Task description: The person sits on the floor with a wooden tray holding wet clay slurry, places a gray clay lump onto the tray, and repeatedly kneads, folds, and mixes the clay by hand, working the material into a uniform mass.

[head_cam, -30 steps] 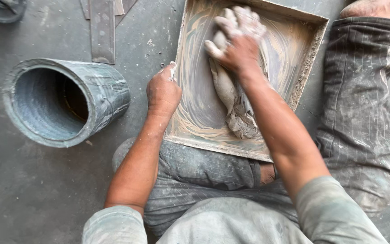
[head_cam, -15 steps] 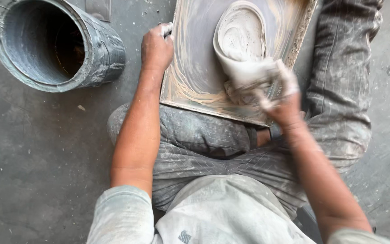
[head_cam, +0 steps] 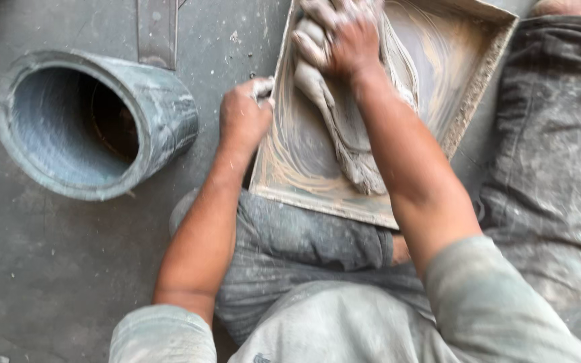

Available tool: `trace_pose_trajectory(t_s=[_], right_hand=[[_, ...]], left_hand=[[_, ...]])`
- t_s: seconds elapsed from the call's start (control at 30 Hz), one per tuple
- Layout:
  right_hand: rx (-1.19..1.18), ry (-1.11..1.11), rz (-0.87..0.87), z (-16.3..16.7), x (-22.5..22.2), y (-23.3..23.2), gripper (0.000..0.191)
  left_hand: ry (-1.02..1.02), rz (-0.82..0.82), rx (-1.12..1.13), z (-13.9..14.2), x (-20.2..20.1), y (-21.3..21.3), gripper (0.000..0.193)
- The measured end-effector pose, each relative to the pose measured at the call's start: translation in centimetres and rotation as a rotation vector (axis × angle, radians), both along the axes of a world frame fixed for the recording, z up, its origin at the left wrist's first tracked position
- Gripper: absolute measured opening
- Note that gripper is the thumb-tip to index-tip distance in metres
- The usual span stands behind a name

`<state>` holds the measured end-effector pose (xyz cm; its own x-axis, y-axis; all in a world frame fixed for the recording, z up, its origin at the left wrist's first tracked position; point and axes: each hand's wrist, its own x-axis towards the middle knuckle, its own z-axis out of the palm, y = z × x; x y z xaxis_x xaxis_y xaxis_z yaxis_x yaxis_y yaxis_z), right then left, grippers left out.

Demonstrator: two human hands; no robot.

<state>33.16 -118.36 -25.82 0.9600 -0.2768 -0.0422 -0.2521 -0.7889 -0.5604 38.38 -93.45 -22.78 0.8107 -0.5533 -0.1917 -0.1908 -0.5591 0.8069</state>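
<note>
Nearest the camera I see 2 grey sleeves and the dusty grey trousers (head_cam: 304, 249) of the seated person, legs folded so the lap carries the near edge of 1 square tray (head_cam: 482, 74).

From the left sleeve the bare forearm runs up and slightly right to the left hand (head_cam: 243, 117), which sits at the tray's left rim. Its fingers are curled together and clamped over that rim, knuckles toward me, fingertips whitened with slurry.

The right forearm crosses from lower right up to the right hand (head_cam: 341, 37), palm down inside the tray near its far side. Those fingers are bunched close and pressed onto 1 wet grey cloth (head_cam: 344, 134), which trails from under the hand back toward the near rim in a twisted strip. The hand is coated in grey mud.

The tray's floor is smeared with curved tan and grey wipe marks.

Further left on the concrete floor (head_cam: 48, 269) lies 1 short grey pipe section (head_cam: 149, 114) on its side, open mouth facing lower left, well apart from the tray. Beyond it, 1 flat metal strip (head_cam: 156, 30) reaches the top edge.
</note>
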Motion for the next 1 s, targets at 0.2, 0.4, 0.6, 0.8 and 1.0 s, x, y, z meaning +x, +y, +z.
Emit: trace_pose_trajectory(t_s=[0.2,0.4,0.6,0.8,1.0], right_hand=[[-0.482,0.038,0.281,2.6,-2.9,7.7,0.063],[-0.244,-0.122,0.521,5.2,-20.6,9.6,0.037],[0.188,-0.279,-0.124,12.0,-26.1,4.0,0.047],[-0.512,-0.078,-0.006,4.7,-11.0,6.1,0.052],[-0.376,-0.256,0.048,1.2,1.5,1.8,0.038]], left_hand=[[0.161,0.053,-0.252,-2.0,1.3,0.1,0.035],[0.024,0.085,-0.193,-3.3,-0.1,0.7,0.027],[-0.039,0.096,0.007,-1.6,-0.5,-0.7,0.026],[-0.042,0.085,0.330,0.4,-0.5,-1.6,0.032],[-0.093,0.011,0.210,1.4,0.2,-1.8,0.020]])
